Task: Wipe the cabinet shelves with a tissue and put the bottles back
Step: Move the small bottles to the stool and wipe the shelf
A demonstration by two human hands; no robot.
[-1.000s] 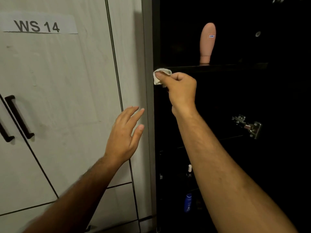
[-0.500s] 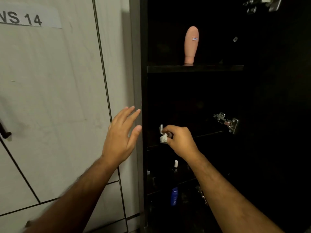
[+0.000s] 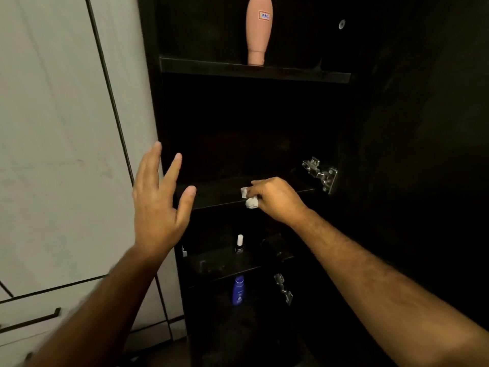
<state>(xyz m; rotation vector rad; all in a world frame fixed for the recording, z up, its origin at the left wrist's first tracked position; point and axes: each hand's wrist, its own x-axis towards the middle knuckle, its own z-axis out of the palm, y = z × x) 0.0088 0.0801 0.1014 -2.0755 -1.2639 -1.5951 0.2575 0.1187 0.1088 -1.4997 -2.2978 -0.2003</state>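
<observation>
Your right hand (image 3: 277, 201) has its fingers pinched on the small crumpled white tissue (image 3: 250, 200) at the front edge of the dark middle shelf (image 3: 211, 193), wiping step; left hand (image 3: 158, 205) hovers empty, fingers spread; next, sweep along that shelf; the peach plastic bottle (image 3: 258, 30) stands on the top shelf

Left of the dark cabinet stand pale closed doors (image 3: 60, 133) with thin black seams running between the panels. A black bar handle (image 3: 31, 321) sits on a drawer front near the lower left corner. Inside the opening, a metal door hinge (image 3: 320, 174) is fixed at the right edge, and a second hinge (image 3: 283, 288) sits lower down. A small round metal fitting (image 3: 342, 24) shows high on the dark panel.
</observation>
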